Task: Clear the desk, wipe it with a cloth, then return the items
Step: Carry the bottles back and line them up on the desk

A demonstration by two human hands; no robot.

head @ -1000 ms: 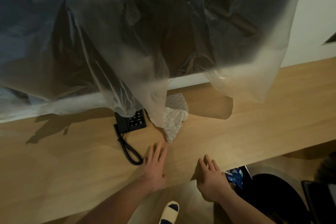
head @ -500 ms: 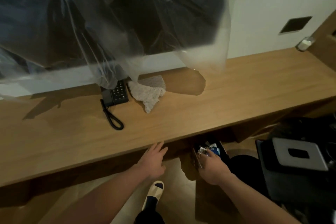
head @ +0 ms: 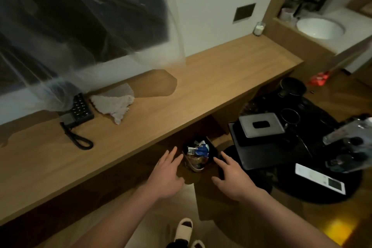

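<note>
A long wooden desk [head: 201, 94] runs along the wall. A white cloth [head: 114, 103] lies crumpled on it beside a black telephone [head: 79, 109] with a coiled cord. Below the desk's front edge, my left hand [head: 168, 175] and my right hand [head: 231, 177] reach with straight fingers toward either side of a small dark waste bin [head: 198, 157] full of wrappers. Neither hand touches it. A black tray [head: 271, 147] carrying a grey tissue box [head: 261, 125] sits on the floor to the right.
A plastic-covered dark screen [head: 80, 16] hangs over the desk's back left. A kettle [head: 291, 86], a glass lid and a white card [head: 320, 181] lie on the dark round mat at right. A washbasin [head: 320, 28] stands at the far right. My slippered foot [head: 184, 227] is below.
The view has swung right and pulled back from the desk. Both hands have dropped off the desk edge and now flank the waste bin under it.
</note>
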